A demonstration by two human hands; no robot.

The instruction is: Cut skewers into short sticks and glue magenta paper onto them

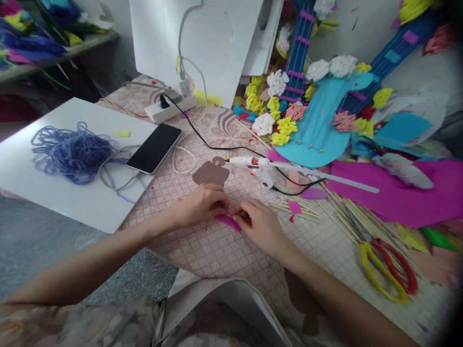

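Note:
Both my hands meet over the patterned tabletop [195, 246], pinching a small strip of magenta crepe paper [228, 222] between them. My left hand [204, 205] grips the strip's left end with thumb and fingers. At the other end, my right hand [258, 224] is closed on its upper edge, partly hiding it. Just beyond my hands lies a white glue gun [251, 164] with a long glue stick [347, 182] in its back and a small red light on. Thin wooden sticks [304, 209] and a small magenta paper square [294, 207] are right of my right hand.
Left, a white board [92, 207] bears tangled purple yarn [72, 154]; a phone [155, 148] overlaps its edge. A power strip [170, 110] feeds cables across the table. Scissors [383, 270] lie right, near magenta paper [398, 197]. Behind stand blue paper guitars [314, 130] with paper flowers [263, 124].

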